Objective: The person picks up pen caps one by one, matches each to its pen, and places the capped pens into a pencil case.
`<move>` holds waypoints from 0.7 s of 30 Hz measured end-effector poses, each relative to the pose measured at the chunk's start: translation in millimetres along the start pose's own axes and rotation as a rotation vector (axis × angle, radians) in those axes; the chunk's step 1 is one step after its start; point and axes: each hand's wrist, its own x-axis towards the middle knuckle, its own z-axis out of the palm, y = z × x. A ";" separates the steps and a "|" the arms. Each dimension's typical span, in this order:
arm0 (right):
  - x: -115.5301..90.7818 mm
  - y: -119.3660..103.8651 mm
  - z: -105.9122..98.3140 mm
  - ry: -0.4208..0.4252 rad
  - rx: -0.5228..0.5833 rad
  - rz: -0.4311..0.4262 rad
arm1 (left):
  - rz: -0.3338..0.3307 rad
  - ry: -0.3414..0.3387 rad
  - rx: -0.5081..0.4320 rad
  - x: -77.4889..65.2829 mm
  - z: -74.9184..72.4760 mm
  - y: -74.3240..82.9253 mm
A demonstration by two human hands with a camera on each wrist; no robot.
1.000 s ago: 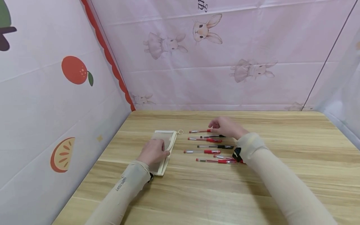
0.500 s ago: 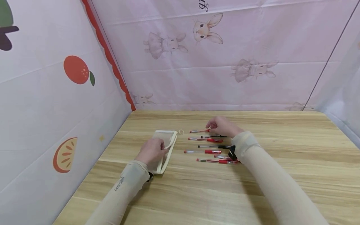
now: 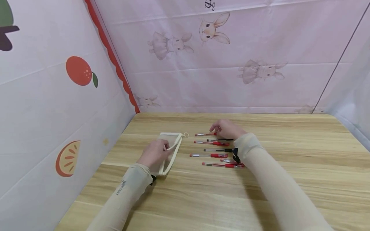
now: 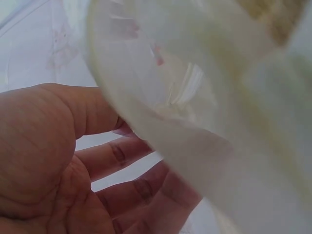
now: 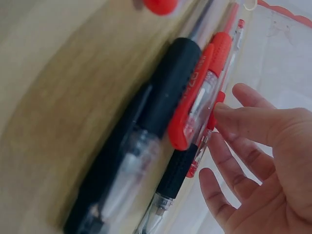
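My left hand (image 3: 154, 152) pinches the zippered edge of a pale, see-through zip pouch (image 3: 171, 138) lying on the table. In the left wrist view the pouch's lifted edge (image 4: 114, 105) curves away from my thumb and fingertips, and its mouth gapes. My right hand (image 3: 229, 129) is low over the farthest red gel pen (image 3: 204, 134). The right wrist view has my thumb right at that red pen's grip (image 5: 219, 101), with the other fingers loosely bent beyond it. Below lie a black pen (image 3: 215, 140) and another red pen (image 3: 212, 142).
Nearer me on the wooden table (image 3: 190, 199) lie a black pen (image 3: 216, 150) and several red pens (image 3: 215, 155), all roughly sideways. A ring pull (image 3: 186, 135) sticks out from the pouch's far corner. Printed cloth walls (image 3: 188, 86) stand behind and at the left.
My left hand has drawn the pouch's near edge up and leftward, widening its mouth. My right hand has slid slightly left along the far red pen, which stays in place.
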 end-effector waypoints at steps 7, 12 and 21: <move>0.7 -6.5 3.9 0.004 -0.115 -0.050 | 0.002 0.009 0.005 2.9 -2.7 -0.8; 0.4 -9.1 4.1 0.008 -0.130 -0.051 | 0.010 0.018 -0.012 2.7 -5.7 -1.2; -2.0 -8.5 5.2 -0.012 -0.107 0.023 | 0.046 0.049 -0.035 2.9 -9.3 -2.5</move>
